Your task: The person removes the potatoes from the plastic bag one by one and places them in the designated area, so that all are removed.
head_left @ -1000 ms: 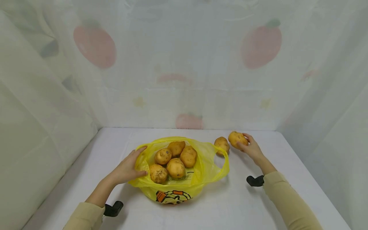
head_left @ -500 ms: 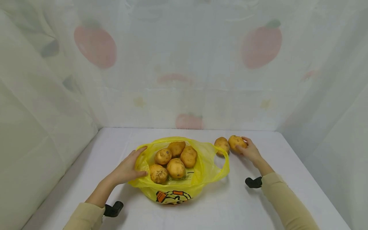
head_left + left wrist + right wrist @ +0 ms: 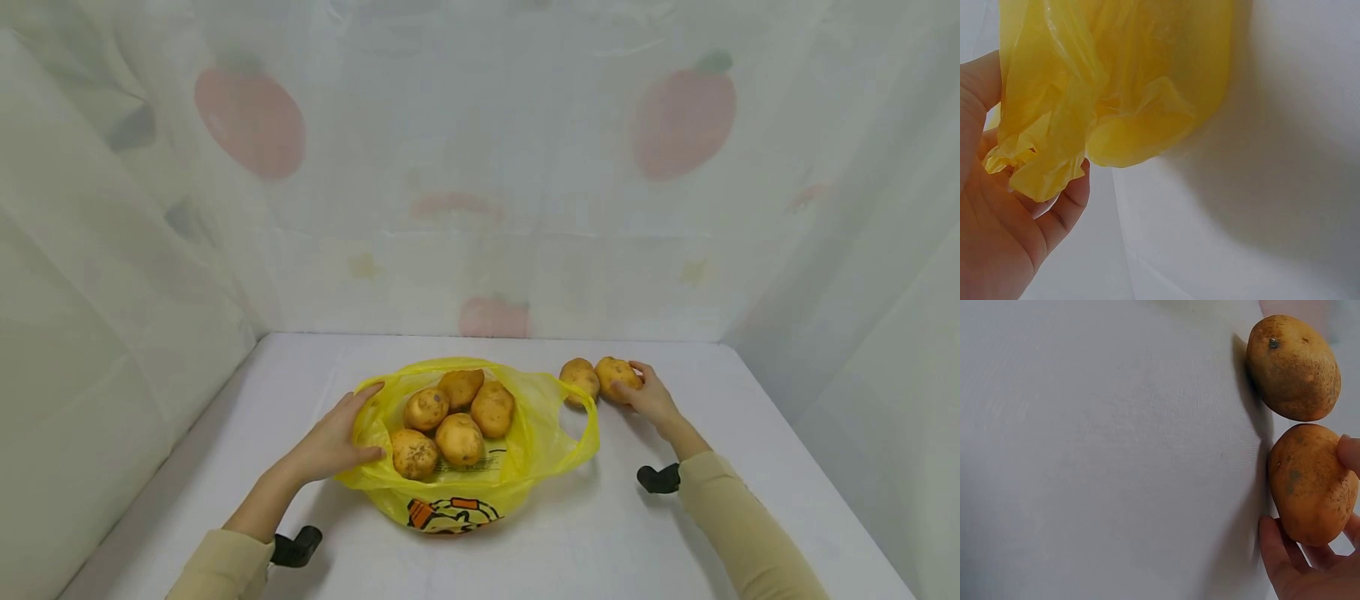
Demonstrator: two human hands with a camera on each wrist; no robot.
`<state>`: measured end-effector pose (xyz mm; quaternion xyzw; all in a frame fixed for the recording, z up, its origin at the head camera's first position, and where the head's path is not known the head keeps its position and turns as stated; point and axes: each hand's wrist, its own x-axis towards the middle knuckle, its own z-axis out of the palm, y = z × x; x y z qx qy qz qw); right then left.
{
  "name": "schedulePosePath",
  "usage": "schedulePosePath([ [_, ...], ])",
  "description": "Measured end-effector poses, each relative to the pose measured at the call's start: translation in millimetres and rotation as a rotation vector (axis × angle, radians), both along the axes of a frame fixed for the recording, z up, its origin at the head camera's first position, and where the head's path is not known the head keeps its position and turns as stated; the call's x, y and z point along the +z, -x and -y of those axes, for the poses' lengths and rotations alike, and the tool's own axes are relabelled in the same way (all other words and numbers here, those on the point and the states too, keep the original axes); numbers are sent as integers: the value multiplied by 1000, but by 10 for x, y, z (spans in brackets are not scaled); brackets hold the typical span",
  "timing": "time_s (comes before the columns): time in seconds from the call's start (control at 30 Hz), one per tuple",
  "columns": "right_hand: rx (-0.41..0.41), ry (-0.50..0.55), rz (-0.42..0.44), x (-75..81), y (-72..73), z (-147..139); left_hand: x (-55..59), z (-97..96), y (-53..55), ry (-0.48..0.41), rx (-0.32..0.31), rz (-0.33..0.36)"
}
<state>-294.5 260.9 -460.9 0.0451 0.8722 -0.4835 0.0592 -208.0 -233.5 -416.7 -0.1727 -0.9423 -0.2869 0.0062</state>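
A yellow plastic bag [image 3: 551, 425] stands with its mouth spread, several potatoes [image 3: 460, 439] lying inside. My left hand [image 3: 339, 437] grips its left rim, thumb and fingers around the edge. In the left wrist view, crumpled plastic [image 3: 1047, 144] sits within the curve of that hand [image 3: 1004, 231]. To the right of the bag, my right hand [image 3: 651, 398] holds a potato [image 3: 617, 377] at the table surface. Just left of it is another potato [image 3: 579, 379], partly behind the bag's handle loop. The right wrist view shows thumb and fingers around the held potato [image 3: 1310, 481], close beside its neighbour [image 3: 1294, 369].
Everything rests on a white-covered table [image 3: 570, 550]. Pale curtains [image 3: 480, 167] with faded fruit prints rise at the back and both sides. A black camera mount [image 3: 660, 478] juts from the right wrist, and a similar mount [image 3: 297, 547] from the left.
My right hand has brought its potato down and slightly toward the front, right beside the other loose potato. The left hand and the bag have stayed in place.
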Motion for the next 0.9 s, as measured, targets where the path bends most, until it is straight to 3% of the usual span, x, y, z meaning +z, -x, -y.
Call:
schedulePosePath([
  [0.9, 14, -95, 16, 50, -16, 42, -2, 8, -1, -14, -17, -7],
])
